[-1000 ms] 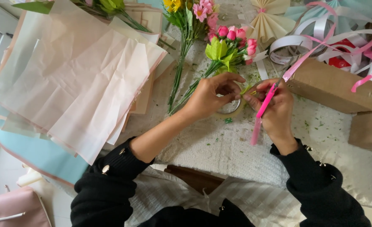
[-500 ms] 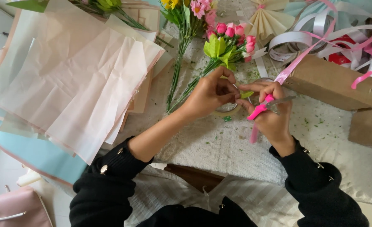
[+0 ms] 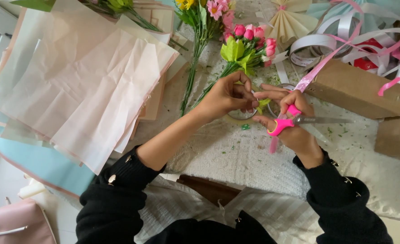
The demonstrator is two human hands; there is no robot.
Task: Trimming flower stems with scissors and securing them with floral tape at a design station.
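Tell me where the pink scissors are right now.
In the head view, the scissors are in the right hand, right of centre, blades pointing right toward the brown box, just below the pink ribbon.

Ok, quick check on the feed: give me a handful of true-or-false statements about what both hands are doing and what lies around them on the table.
1. The right hand holds scissors with pink handles. True.
2. The left hand is flat on the paper sheets. False: it is raised beside the right hand, fingertips pinching something small and green over a tape roll.
3. A bunch of pink flowers lies just beyond the hands. True.
4. The brown cardboard box sits left of the paper sheets. False: it is on the right, beyond the scissors.
5. A pink ribbon runs from the right hand up toward the ribbon pile. True.
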